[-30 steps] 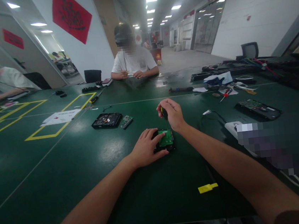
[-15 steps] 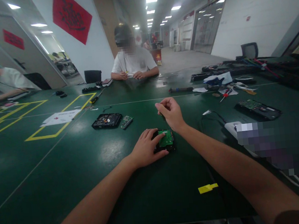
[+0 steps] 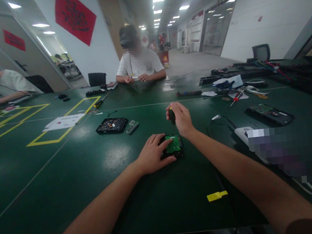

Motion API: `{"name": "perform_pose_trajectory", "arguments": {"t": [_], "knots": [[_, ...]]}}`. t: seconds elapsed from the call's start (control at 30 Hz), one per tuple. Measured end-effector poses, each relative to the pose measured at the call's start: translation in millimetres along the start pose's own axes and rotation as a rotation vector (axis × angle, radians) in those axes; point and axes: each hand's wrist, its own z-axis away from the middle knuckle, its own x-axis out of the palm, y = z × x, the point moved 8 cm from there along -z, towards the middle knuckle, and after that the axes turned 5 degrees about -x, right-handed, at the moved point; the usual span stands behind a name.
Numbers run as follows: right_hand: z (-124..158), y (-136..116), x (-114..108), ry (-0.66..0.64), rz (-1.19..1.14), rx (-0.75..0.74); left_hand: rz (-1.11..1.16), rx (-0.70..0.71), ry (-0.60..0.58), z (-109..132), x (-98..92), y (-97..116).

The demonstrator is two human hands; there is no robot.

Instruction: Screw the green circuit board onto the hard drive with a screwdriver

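A hard drive (image 3: pixel 173 146) with a green circuit board lies on the dark green table (image 3: pixel 92 198). Across its left side rests my left hand (image 3: pixel 154 154), fingers spread, the index finger on the board and the thumb along the near edge. My right hand (image 3: pixel 180 119) is closed round the handle of a screwdriver (image 3: pixel 172 116), which stands upright over the drive's far right corner. Its thin shaft points down at the board's edge; whether the tip touches a screw is too small to tell.
Behind to the left lie an opened drive (image 3: pixel 111 125) and a loose circuit board (image 3: pixel 132 127). On the right are another drive (image 3: pixel 269 114), a white power strip (image 3: pixel 252 144) and a red screwdriver (image 3: pixel 235 98). A yellow tag (image 3: pixel 217 196) lies nearer. A person (image 3: pixel 140 64) sits opposite.
My right hand has turned round the screwdriver, so its dark handle with a yellow top now shows. My left hand and the drive have stayed where they were.
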Motion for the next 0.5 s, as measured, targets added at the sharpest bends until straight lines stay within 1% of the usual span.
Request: {"name": "perform_pose_trajectory", "arguments": {"t": [0.2, 0.27, 0.4, 0.5], "knots": [[0.7, -0.8, -1.1, 0.027, 0.046, -0.018, 0.005, 0.000, 0.009, 0.3, -2.4, 2.6], [0.6, -0.8, 0.3, 0.015, 0.032, -0.015, 0.001, 0.004, 0.012, 0.5, -2.7, 2.9], [0.6, 2.0, 5.6, -0.039, -0.081, 0.031, -0.004, 0.011, 0.020, 0.9, -1.8, 2.0], [0.1, 5.6, 5.1, -0.035, -0.162, 0.061, -0.009, 0.013, 0.019, 0.9, -0.2, 0.7]]}}
